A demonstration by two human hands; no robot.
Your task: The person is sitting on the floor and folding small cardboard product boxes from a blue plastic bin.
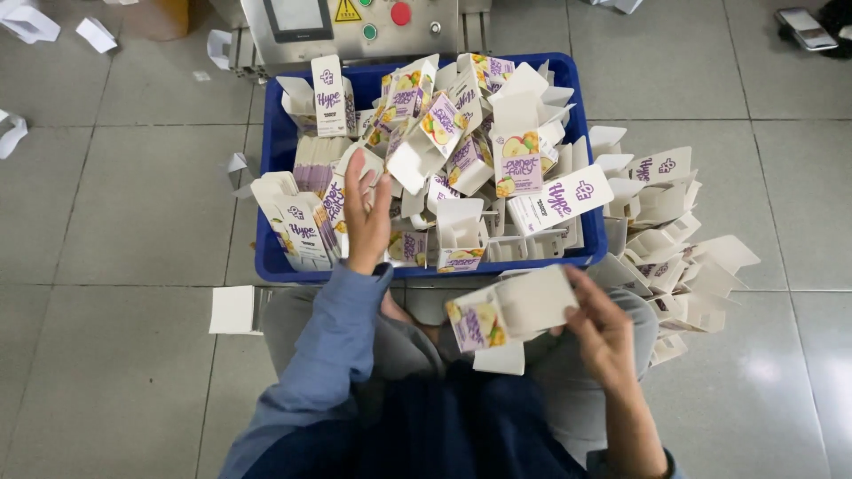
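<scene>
My left hand reaches over the front left of a blue plastic crate, fingers apart, touching the small white and purple cartons heaped inside; it holds nothing that I can see. My right hand is lower, over my lap, gripping a partly folded white carton with a fruit picture on one end. A second flat white piece shows just below that carton.
A heap of opened white cartons lies on the floor to the right of the crate. A metal machine with buttons stands behind the crate. Paper scraps lie on the grey tiled floor. A phone sits far right.
</scene>
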